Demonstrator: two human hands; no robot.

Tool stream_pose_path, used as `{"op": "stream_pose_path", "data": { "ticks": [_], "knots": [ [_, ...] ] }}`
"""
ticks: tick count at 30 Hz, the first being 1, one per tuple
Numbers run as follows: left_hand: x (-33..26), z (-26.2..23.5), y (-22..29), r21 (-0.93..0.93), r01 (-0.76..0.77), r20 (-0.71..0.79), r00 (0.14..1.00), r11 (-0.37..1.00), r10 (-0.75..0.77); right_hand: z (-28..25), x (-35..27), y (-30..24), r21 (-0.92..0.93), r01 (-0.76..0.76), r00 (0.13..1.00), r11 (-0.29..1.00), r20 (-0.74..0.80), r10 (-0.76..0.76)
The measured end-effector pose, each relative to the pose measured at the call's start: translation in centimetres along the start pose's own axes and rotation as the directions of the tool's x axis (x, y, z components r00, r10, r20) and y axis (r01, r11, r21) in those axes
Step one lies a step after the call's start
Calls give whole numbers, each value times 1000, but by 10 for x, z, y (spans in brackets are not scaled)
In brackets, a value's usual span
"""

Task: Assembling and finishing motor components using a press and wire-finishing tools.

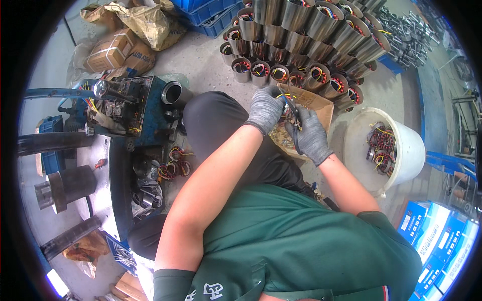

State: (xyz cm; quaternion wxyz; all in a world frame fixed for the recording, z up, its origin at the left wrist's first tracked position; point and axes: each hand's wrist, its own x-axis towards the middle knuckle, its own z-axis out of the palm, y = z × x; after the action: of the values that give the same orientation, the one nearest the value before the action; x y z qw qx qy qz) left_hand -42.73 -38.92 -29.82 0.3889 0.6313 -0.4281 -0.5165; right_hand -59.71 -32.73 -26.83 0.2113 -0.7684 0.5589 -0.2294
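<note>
Both my hands wear grey knit gloves and meet above an open cardboard box (324,108) with small scraps inside. My left hand (266,110) is closed round a wired motor part, mostly hidden by the glove; yellow wires (286,95) stick out of it. My right hand (312,134) is closed on dark-handled pliers (296,138), whose jaws are up against the wires. Whether the jaws bite on a wire is too small to tell.
Stacked metal motor tubes (319,50) with coloured wires stand ahead. To the right is a white bucket (411,150) holding wound stators (381,150). A blue press machine (145,108) is at left, with a loose metal tube (174,94) and more stators (174,165) beside it.
</note>
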Motion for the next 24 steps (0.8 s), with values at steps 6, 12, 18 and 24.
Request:
{"op": "stream_pose_path", "data": {
  "ticks": [6, 12, 18, 24],
  "knots": [
    [-19, -4, 29, 134, -74, -11, 997, 988, 77, 7, 8, 7, 240, -62, 996, 969, 77, 45],
    [-25, -6, 38, 241, -173, 31, 985, 955, 171, 7, 3, 5, 769, -510, 858, 387, 421, 295],
    [-17, -2, 22, 249, -176, 71, 984, 952, 163, 26, -7, 13, 778, -571, 810, 263, 482, 333],
    [-13, -2, 22, 230, 1, 33, 999, 973, -9, 30, -16, 43, 821, -556, 764, -126, 565, 310]
  ]
}}
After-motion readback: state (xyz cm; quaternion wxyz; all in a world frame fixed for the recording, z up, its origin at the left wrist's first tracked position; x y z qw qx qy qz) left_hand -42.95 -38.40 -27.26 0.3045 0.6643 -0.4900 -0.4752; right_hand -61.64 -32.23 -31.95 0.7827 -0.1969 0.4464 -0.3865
